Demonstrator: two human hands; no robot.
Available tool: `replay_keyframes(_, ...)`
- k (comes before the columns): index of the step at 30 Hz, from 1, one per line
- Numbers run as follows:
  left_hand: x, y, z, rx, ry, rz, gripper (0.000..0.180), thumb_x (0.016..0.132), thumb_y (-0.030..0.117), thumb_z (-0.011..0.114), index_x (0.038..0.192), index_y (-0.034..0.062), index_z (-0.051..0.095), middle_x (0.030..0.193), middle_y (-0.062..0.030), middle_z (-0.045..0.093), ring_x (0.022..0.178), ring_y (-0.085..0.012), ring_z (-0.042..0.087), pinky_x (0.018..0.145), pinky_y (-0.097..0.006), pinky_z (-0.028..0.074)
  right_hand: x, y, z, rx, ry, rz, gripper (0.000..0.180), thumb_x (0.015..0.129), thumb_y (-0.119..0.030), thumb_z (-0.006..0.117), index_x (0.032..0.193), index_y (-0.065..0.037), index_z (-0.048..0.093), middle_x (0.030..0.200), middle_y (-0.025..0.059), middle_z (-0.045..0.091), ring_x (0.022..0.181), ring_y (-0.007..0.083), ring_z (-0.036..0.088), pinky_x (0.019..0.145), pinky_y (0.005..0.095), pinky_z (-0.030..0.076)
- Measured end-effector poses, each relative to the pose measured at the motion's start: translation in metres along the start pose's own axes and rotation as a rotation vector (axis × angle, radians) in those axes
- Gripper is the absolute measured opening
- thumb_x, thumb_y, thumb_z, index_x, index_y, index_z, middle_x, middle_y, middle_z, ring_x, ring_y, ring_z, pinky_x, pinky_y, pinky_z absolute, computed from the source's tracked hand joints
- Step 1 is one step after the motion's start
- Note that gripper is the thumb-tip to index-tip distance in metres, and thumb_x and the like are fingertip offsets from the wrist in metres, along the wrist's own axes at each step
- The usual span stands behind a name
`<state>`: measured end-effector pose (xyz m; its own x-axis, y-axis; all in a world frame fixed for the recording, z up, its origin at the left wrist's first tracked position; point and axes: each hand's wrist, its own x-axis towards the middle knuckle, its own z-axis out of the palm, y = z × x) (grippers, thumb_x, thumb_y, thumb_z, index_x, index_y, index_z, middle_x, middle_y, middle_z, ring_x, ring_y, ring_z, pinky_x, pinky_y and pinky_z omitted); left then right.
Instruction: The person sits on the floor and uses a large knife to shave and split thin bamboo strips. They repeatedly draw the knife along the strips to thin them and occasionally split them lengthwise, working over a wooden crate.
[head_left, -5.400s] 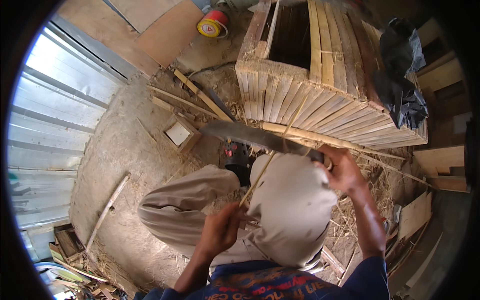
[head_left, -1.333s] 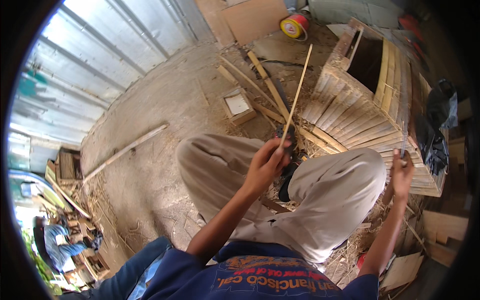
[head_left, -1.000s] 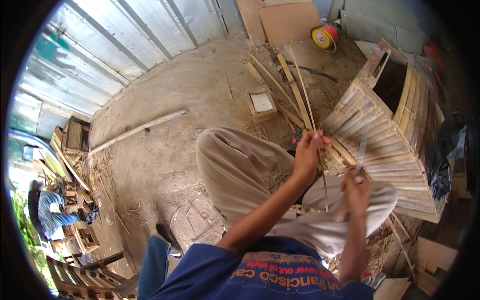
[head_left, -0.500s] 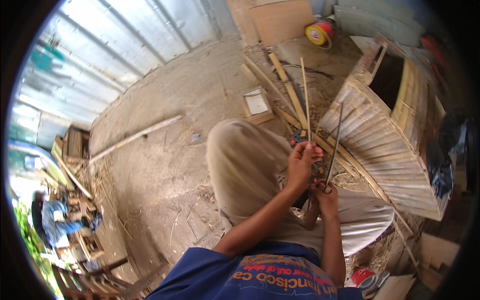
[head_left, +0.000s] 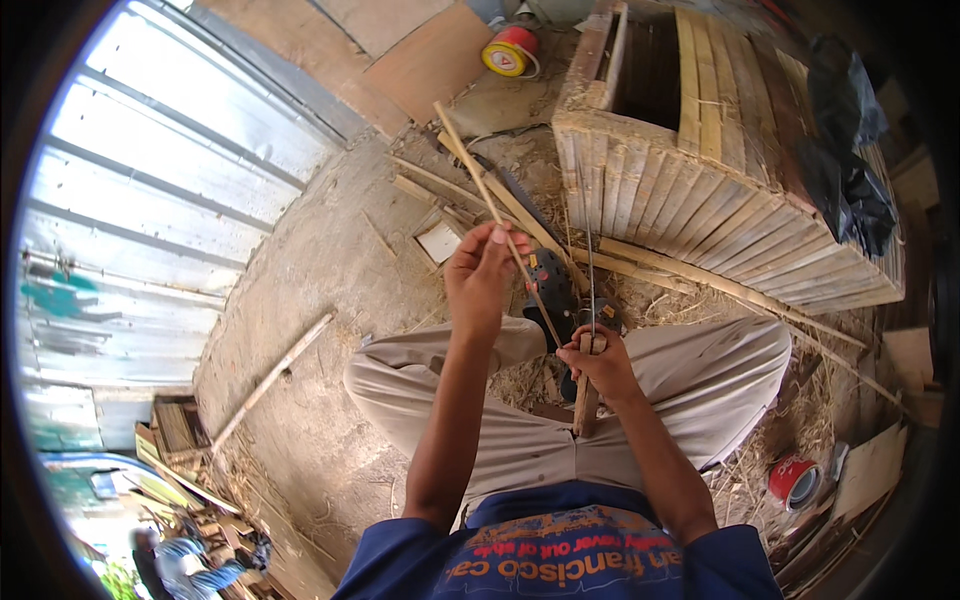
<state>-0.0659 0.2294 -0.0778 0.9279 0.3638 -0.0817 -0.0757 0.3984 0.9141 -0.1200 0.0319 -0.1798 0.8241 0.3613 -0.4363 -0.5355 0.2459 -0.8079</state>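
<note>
My left hand [head_left: 480, 275] pinches a thin wooden strip [head_left: 466, 155], which slants from upper left down toward my right hand. The right hand [head_left: 610, 372] is closed round a long, narrow tool, perhaps a knife seen edge-on. Its thin dark blade [head_left: 590, 265] points away from me, and its thick wooden handle [head_left: 585, 408] reaches down between my thighs. The strip's lower end lies against the right thumb and fingers, close to the blade's base. Both hands are above my spread legs, with my dark clogs [head_left: 548, 285] just beyond.
A slatted wooden crate [head_left: 690, 210] stands at far right, a black plastic bag [head_left: 850, 195] on it. Wooden strips [head_left: 660, 262] and shavings litter the floor. A red-yellow bucket [head_left: 510, 52] sits far off, a red can [head_left: 795, 482] near right. Another person [head_left: 190, 568] is at lower left.
My hands have moved apart, the left one going left. The strip has tipped from upright to a leftward slant. My knees are spread wider, and the view has turned.
</note>
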Motion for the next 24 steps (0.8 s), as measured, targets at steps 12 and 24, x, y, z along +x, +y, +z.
replay_keyframes(12,0.018,0.027,-0.01,0.002,-0.004,0.157,0.023,0.103,0.014,0.061,0.118,-0.0029,0.064,0.101,-0.0118,0.071,0.09,-0.0186,0.069,0.082,-0.032,0.057,0.012,0.01,-0.011,-0.006,0.004,0.027,0.034,0.078,-0.003,0.083,0.101,-0.004,0.058,0.085,0.0053,0.067,0.063,0.0118,0.064,0.055,0.0278,0.055)
replay_keyframes(24,0.008,0.019,-0.03,-0.086,0.149,0.166,0.02,0.099,0.009,0.066,0.115,-0.0032,0.066,0.102,-0.0092,0.07,0.092,-0.0167,0.067,0.084,-0.031,0.056,0.021,0.016,-0.012,-0.031,-0.058,0.082,0.031,0.08,-0.003,0.082,0.101,-0.003,0.058,0.083,0.0076,0.068,0.062,0.013,0.064,0.054,0.0298,0.055)
